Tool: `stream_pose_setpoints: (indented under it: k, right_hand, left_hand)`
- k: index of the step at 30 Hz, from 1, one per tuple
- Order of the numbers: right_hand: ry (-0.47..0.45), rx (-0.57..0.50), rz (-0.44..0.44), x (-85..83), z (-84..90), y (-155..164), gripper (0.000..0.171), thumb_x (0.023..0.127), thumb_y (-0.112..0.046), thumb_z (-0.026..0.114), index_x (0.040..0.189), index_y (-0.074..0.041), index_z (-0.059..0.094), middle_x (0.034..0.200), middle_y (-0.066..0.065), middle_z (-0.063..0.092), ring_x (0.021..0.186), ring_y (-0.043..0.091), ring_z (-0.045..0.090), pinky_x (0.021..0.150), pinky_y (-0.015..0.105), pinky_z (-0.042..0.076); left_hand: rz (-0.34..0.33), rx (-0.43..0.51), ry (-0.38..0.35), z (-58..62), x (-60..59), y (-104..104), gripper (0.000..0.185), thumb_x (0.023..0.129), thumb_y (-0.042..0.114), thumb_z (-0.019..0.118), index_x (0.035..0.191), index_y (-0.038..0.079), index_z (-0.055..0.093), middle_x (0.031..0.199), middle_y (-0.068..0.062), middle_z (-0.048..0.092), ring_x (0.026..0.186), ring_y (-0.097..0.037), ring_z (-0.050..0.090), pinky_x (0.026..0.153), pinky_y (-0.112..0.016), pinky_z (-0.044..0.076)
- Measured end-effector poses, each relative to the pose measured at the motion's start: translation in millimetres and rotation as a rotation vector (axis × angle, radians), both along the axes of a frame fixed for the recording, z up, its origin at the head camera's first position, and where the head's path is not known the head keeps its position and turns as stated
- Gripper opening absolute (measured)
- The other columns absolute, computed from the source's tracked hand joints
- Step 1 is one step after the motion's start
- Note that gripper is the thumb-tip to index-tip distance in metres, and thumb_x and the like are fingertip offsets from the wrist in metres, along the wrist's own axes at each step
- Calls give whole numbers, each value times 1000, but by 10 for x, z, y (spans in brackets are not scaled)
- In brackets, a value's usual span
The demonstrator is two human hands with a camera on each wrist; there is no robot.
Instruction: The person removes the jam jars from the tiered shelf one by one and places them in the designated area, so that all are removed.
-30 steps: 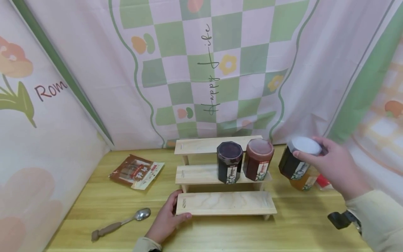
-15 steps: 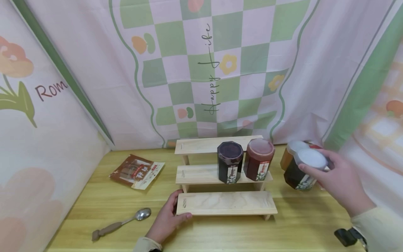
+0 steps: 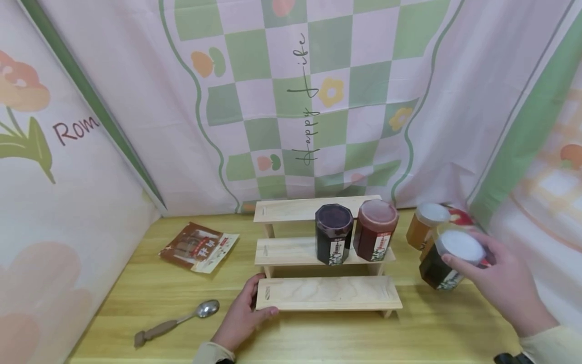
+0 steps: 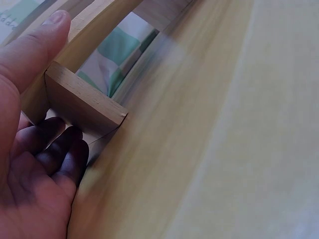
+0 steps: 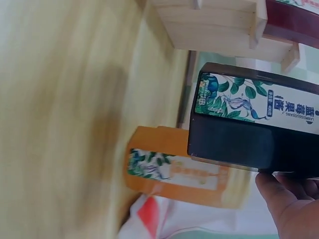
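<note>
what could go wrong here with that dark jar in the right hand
The right hand grips the dark jar only around its white lid, tilted, so it might slip or the lid might loosen. The orange jar stands close behind it and could get knocked. The two jars on the middle step of the wooden rack could topple if the left hand nudges the rack.

1. Right hand (image 3: 504,283) covered the lid side of the dark jar (image 3: 443,263); grip hidden there, and the right wrist view showed only fingertips.
2. Red packet (image 3: 460,217) sat mostly behind the orange jar (image 3: 425,230); contents unreadable.
3. Left hand (image 4: 30,149) was cut off by the frame edge; its fingers lay in shadow under the wooden rack (image 4: 82,102).
4. Pouch (image 3: 197,246) print was too small to read.
</note>
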State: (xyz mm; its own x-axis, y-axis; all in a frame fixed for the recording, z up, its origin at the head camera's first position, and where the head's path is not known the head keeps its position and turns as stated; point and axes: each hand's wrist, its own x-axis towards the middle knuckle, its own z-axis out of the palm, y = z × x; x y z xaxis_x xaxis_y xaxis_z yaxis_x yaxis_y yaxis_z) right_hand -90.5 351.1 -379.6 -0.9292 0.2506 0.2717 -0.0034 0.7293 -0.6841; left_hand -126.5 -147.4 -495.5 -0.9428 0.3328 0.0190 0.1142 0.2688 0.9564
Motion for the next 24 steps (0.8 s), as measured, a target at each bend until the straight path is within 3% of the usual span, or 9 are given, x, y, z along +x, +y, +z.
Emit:
stream_pose_setpoints:
  k: [2, 4, 6, 8, 13, 15, 17, 20, 24]
  right_hand:
    - [4, -18, 1, 23, -48, 19, 81, 84, -33, 83, 148, -1, 45, 141, 37, 46, 110, 16, 61, 63, 5, 41]
    - [14, -29, 2, 37, -100, 42, 81, 84, -31, 83, 148, 0, 44, 144, 36, 44, 116, 9, 58, 65, 1, 42]
    - [26, -10, -7, 49, -147, 67, 78, 83, -31, 84, 145, 0, 48, 141, 33, 49, 108, -6, 54, 64, 3, 40]
    - [37, 15, -18, 60, -187, 93, 73, 82, -32, 85, 140, 0, 53, 133, 32, 55, 92, -22, 38, 62, 7, 40]
    - [33, 63, -33, 93, -265, 158, 62, 81, -33, 86, 128, -3, 59, 120, 27, 61, 88, -20, 36, 59, 20, 36]
    - [25, 74, -34, 102, -294, 183, 62, 81, -33, 85, 128, -1, 59, 122, 28, 59, 93, -5, 51, 61, 22, 34]
    - [14, 84, -32, 109, -314, 205, 66, 81, -33, 85, 129, 3, 57, 131, 32, 55, 102, 22, 62, 63, 21, 32]
    - [2, 99, -16, 117, -339, 232, 71, 82, -33, 84, 130, 9, 54, 140, 39, 44, 108, 56, 51, 66, 21, 31]
    - [7, 117, 4, 123, -379, 254, 65, 81, -33, 85, 129, 2, 59, 132, 34, 51, 94, 13, 53, 63, 22, 33]
  left_hand:
    - [-3, -5, -2, -2, -4, 1, 95, 79, 39, 82, 154, 11, 32, 144, -15, 54, 125, -32, 56, 107, -51, 45]
    - [-2, -5, -5, -4, -7, 2, 96, 78, 41, 82, 154, 11, 32, 144, -15, 53, 125, -32, 55, 107, -51, 44]
    - [-4, -5, -4, -8, -8, 3, 96, 78, 41, 82, 154, 12, 32, 144, -14, 53, 125, -31, 55, 107, -51, 44]
    - [-5, -2, -1, -15, -9, 2, 95, 79, 40, 82, 154, 11, 32, 143, -14, 54, 124, -31, 56, 107, -50, 45]
    - [-8, 0, -2, -21, -14, -1, 94, 79, 38, 82, 154, 12, 32, 143, -13, 54, 124, -29, 56, 107, -47, 46]
    - [-6, -1, -7, -17, -13, 2, 95, 78, 39, 83, 154, 12, 32, 143, -13, 54, 124, -29, 56, 106, -47, 46]
    - [-3, -4, -10, -14, -12, 2, 96, 78, 40, 83, 154, 12, 32, 143, -12, 54, 123, -28, 56, 106, -47, 46]
    - [2, -7, -13, -15, -9, 2, 96, 77, 41, 83, 154, 13, 32, 143, -12, 54, 123, -28, 57, 106, -47, 46]
    - [8, -6, -17, -18, -7, -2, 97, 76, 42, 83, 154, 13, 32, 144, -13, 54, 123, -28, 56, 107, -48, 45]
